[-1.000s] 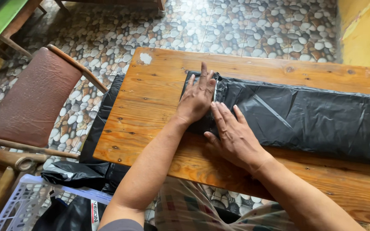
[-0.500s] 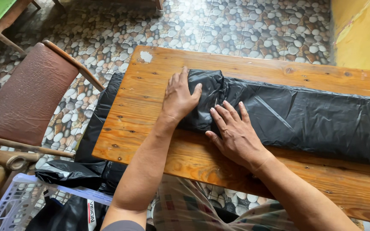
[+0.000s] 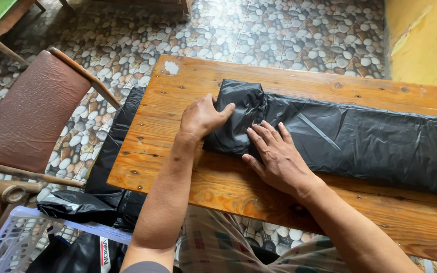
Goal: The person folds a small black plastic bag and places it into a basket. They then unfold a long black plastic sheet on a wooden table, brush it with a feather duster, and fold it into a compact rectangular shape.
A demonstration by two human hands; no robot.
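1. The left hand [image 3: 203, 117] curls over the folded end of the black plastic sheet [image 3: 350, 141], thumb lying across the top of the fold, so it grips that bundled end without lifting it.
2. The right hand [image 3: 278, 156] lies flat and open at about 4 o'clock from the left one, fingers spread and pressing on the sheet just beside the fold; it grasps nothing.
3. The sheet lies along the wooden desk [image 3: 188, 81], its folded end [image 3: 238, 116] toward 9 o'clock and the long flat part running off toward 3 o'clock.
4. Risk, as I judge it: the plastic looks slick and springy, so the fold may pop open if either hand eases its pressure, and trapped air could puff the bundle and make it uneven.
5. The fold sits well in from the desk's 9 o'clock edge, so slipping off there seems unlikely; skewing is more likely if one hand pushes harder than the other.
6. More black plastic [image 3: 102, 197] hangs or lies below the desk at 8 o'clock, beside a brown chair [image 3: 31, 116] and a pale lattice basket [image 3: 11, 237].
7. Hidden: the sheet's far end is cut off at the frame's right edge, the left fingertips are tucked under the fold, and how many layers the fold holds cannot be told.
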